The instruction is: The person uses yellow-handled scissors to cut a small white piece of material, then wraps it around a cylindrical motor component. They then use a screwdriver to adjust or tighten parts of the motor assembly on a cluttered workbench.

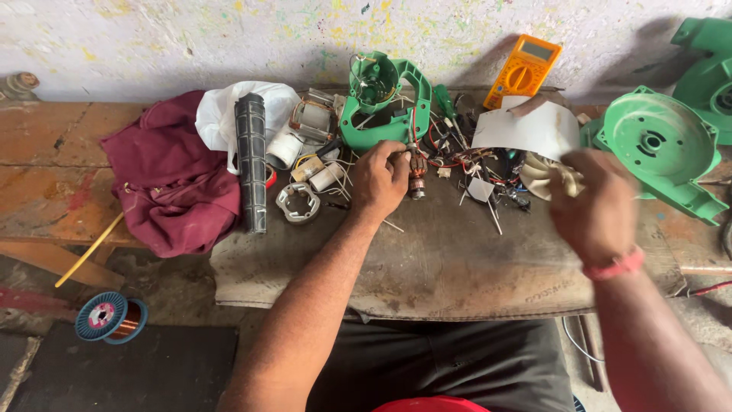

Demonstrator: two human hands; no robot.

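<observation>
Tool is well stripped down, as I read it. The green motor housing [381, 99] lies open at the back of the table [457, 267], apart from the big green fan casing [662, 149] on the right. The stator [313, 118] sits loose behind the white plastic parts, a grey ring-shaped part [298, 203] lies in front of them, and a tangle of red and black wires [457, 156] spreads across the middle.

Left hand [379, 179]: fingers curled narrow around the small armature [416, 175], which it holds just above the table, copper end down, close to the wires.

Right hand [598, 210]: raised and blurred. It covers part of the cream fan impeller [537, 177]; I cannot tell whether the fingers grip it or only pass over it. A curled white sheet [526, 130] stands just behind.

Judgement on progress: dismantling looks finished, since rotor, stator, impeller and both casings all lie separate. Nothing appears refitted. A yellow multimeter [523, 70] lies against the wall, leads not visibly connected to anything. A spool of copper wire [110, 317] rests on the floor at lower left, well apart from the work. So testing or rewinding, and all reassembly, seem to remain.

Off to the left: a maroon cloth [171, 179] and a black ribbed tube [251, 164], both untouched.
</observation>
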